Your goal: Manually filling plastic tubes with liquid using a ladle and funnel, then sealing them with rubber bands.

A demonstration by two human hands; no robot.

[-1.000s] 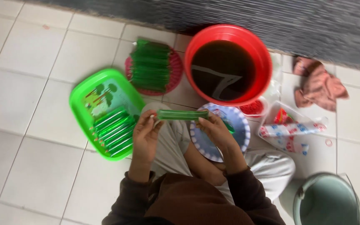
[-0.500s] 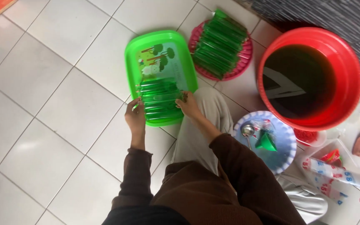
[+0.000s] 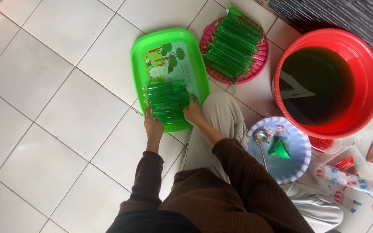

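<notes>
Our left hand [image 3: 153, 124] and right hand [image 3: 193, 113], fingers spread, bracket the row of slim green liquid-filled plastic tubes [image 3: 168, 101] on the bright green plastic tray [image 3: 140, 60]. Likely soft, slippery; best gripped at the ends.

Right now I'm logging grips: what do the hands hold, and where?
Nothing is gripped: left hand and right hand rest fingertips on the green filled tubes in the green tray.
</notes>
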